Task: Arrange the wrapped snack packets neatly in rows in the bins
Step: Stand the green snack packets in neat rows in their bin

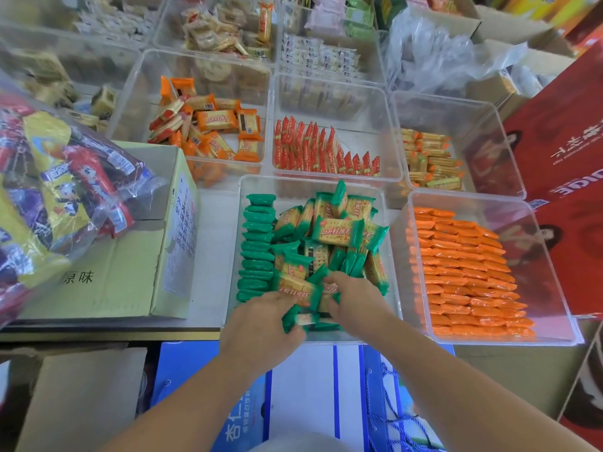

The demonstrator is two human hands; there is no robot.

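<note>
A clear plastic bin (242, 185) right in front of me holds green-wrapped cracker packets. A neat row of them (257, 246) stands on edge along its left wall. The others lie in a loose heap (336, 230) across the middle and right. Both hands are inside the near end of this bin. My left hand (261, 324) grips a few green packets (301, 319) by the front wall. My right hand (357, 296) curls its fingers around packets at the foot of the heap.
A bin of tidy orange packets (463, 275) sits to the right. Behind are bins with red packets (323, 151), loose orange packets (208, 125) and yellow-orange packets (430, 158). A cardboard box (130, 256) with a bag of snacks (55, 190) stands to the left.
</note>
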